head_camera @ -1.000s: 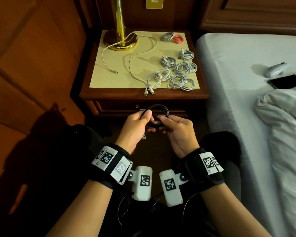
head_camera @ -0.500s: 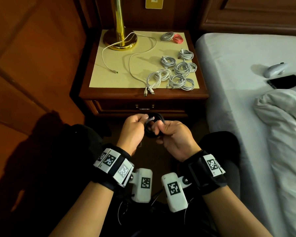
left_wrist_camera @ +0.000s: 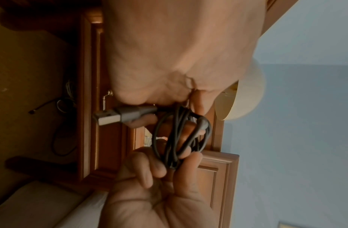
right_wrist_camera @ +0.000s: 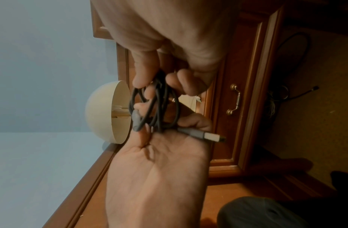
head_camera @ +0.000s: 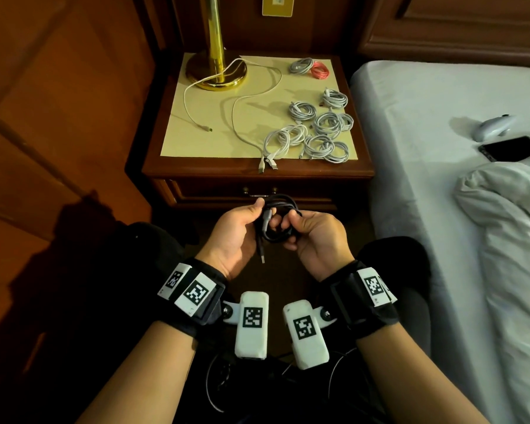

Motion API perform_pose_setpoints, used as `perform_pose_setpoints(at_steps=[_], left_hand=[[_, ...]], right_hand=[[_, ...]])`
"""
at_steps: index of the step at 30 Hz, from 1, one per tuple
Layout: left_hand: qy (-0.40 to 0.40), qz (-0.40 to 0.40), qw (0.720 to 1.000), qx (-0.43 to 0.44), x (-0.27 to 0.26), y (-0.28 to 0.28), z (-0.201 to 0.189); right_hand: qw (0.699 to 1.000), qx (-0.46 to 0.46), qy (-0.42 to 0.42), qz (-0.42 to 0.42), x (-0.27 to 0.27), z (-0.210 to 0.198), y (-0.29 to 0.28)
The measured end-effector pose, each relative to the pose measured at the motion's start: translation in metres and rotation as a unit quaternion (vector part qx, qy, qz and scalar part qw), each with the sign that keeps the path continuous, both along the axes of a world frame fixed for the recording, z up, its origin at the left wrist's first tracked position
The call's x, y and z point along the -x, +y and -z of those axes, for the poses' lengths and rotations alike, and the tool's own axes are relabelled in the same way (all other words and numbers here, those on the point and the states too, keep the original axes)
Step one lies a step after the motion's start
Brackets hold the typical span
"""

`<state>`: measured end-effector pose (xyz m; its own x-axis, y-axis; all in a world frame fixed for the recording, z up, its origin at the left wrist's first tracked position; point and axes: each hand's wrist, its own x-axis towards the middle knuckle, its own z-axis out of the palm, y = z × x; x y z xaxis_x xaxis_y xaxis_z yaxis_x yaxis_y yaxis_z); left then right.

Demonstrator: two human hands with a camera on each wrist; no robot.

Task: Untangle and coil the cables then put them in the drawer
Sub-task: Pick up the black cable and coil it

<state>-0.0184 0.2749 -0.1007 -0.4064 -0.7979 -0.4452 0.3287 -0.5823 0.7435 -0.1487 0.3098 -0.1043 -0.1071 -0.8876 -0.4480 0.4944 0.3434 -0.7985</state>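
Observation:
A black cable is bunched into a small coil between both hands, just in front of the nightstand's shut drawer. My left hand pinches the coil's left side. Its grey USB plug hangs down past that palm, and in the left wrist view the plug sticks out from under the fingers. My right hand has its thumb and fingers curled round the coil on the right side. Several white coiled cables and one loose white cable lie on the nightstand top.
A brass lamp base stands at the back left of the nightstand, and a pink coil lies at the back right. The drawer's brass handle is behind the hands. A bed on the right carries a phone and a white controller.
The black loop has been drawn tighter between the hands, and its USB plug end now hangs below the left palm. The hands have stayed in front of the drawer.

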Motion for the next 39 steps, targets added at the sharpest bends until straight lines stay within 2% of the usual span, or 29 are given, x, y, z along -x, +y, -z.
perform_pose_setpoints(at_steps=[4,7,11,14,19,25,28,32,35,39], left_hand=[[-0.003,0.012,1.0,0.012,-0.001,-0.001,-0.001],[-0.022,0.046,0.997,0.054,-0.004,-0.003,-0.001],[-0.116,0.073,0.983,0.118,-0.01,-0.007,0.001],[-0.162,0.099,0.974,0.122,-0.01,-0.005,0.0],[-0.142,0.102,0.977,0.12,-0.009,-0.004,0.001],[-0.125,0.165,0.974,0.089,-0.006,-0.003,-0.004],[-0.141,0.147,0.976,0.078,-0.007,-0.005,0.001],[-0.187,0.081,0.977,0.053,-0.004,-0.006,0.005],[-0.269,0.036,0.955,0.118,0.003,-0.006,0.002],[-0.295,0.046,0.941,0.156,0.007,-0.006,0.002]], right_hand=[[0.999,-0.001,0.023,0.033,-0.003,0.0,-0.006],[0.997,-0.011,0.056,0.054,-0.004,-0.002,-0.009],[0.993,-0.018,0.105,0.06,-0.007,-0.004,-0.008],[0.99,-0.014,0.117,0.078,-0.011,-0.004,-0.008],[0.989,-0.005,0.122,0.079,-0.014,-0.005,-0.008],[0.986,-0.019,0.138,0.093,-0.013,0.005,-0.004],[0.987,-0.024,0.127,0.097,-0.011,0.004,-0.003],[0.987,-0.005,0.147,0.07,-0.001,0.001,-0.007],[0.986,0.003,0.158,0.051,-0.001,0.003,-0.008],[0.985,0.001,0.133,0.106,-0.004,0.01,-0.013]])
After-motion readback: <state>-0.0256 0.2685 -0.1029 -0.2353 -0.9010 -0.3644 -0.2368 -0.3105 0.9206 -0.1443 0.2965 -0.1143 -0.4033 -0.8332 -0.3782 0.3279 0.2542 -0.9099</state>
